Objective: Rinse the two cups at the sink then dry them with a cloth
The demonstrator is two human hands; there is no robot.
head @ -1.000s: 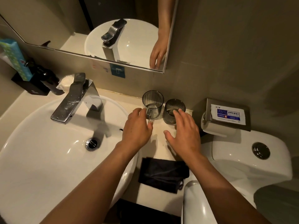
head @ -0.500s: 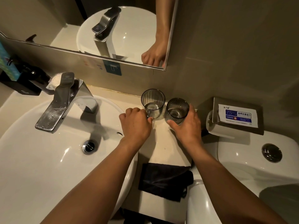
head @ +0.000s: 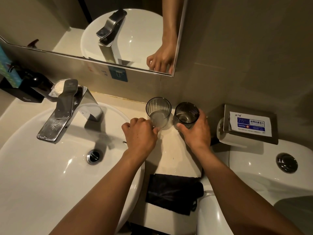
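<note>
Both cups stand on the counter right of the sink [head: 50, 175]. My left hand [head: 139, 134] closes its fingers on the clear cup [head: 158, 111] at its base; my right hand [head: 197, 133] wraps the dark cup [head: 186, 114]. I judge them rigid, light, fragile and slippery when wet: grip mid-wall, not rim.

Two ribbed smoky cups [head: 158, 111] [head: 186, 114] upright on counter; black cloth [head: 172, 192] nearer.

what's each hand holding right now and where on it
Left hand grips the clear ribbed cup low on its near side; right hand wraps the darker smoky ribbed cup around its lower wall.
</note>
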